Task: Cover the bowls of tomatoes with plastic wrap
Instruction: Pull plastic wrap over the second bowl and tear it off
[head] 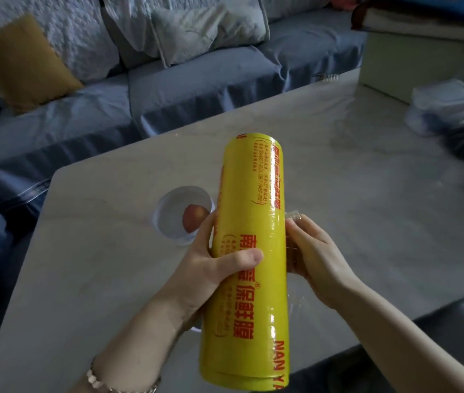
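Pale tabletop (367, 208) fills most of the frame, with a blue sofa (196, 72) beyond its far edge. Above it a person holds a yellow roll of plastic wrap (250, 251), its length pointing away from the body. The left hand (211, 268) grips the roll at mid-length, thumb across the front and fingers behind. The right hand (315, 251), against the roll's right side, pinches a loose edge of clear film (293, 215). Just left of the roll, partly hidden by the left fingers, a white bowl (174, 205) holding one tomato (195, 219) sits near the table's rounded corner. Right of the roll, a broad stretch of tabletop runs to a clear container (446, 100) and a pale box (406, 63).
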Available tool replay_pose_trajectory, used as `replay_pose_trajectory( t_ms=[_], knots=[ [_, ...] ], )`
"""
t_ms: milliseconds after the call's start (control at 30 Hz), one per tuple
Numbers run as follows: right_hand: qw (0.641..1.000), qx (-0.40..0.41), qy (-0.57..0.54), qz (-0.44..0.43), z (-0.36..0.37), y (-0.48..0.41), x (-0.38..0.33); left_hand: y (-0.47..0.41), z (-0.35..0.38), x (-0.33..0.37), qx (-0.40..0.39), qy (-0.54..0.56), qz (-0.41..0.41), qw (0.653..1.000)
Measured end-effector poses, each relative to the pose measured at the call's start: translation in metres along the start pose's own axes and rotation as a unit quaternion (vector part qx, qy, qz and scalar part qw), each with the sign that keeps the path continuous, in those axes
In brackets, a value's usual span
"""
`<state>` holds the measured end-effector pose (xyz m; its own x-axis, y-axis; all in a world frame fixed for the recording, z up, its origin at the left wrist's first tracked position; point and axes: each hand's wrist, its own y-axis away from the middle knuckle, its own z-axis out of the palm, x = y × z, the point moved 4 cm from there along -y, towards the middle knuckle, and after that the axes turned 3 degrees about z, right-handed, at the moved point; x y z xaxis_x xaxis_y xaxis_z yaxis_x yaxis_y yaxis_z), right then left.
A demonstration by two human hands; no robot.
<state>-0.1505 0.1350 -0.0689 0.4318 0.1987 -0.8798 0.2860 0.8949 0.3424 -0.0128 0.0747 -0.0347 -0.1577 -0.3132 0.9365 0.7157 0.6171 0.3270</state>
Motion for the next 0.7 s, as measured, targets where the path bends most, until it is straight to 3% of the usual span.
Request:
replay_pose_trajectory(
  t_ms=[167, 267, 433, 700],
  knots=[
    [0.975, 0.166, 0.128, -0.081, -0.005, -0.007, 0.012, 0.017, -0.011, 0.006, 0.069, 0.010, 0.082, 0.994],
    [0.952, 0.211, 0.192, -0.114, -0.007, -0.013, 0.023, 0.031, -0.022, 0.003, 0.121, -0.005, 0.088, 0.989],
    [0.947, 0.217, 0.219, -0.090, -0.009, -0.023, 0.046, 0.054, -0.054, -0.015, 0.256, -0.110, 0.047, 0.959],
    [0.957, 0.199, 0.208, -0.026, -0.006, -0.034, 0.086, 0.070, -0.071, -0.038, 0.330, -0.209, -0.037, 0.920]
  ],
)
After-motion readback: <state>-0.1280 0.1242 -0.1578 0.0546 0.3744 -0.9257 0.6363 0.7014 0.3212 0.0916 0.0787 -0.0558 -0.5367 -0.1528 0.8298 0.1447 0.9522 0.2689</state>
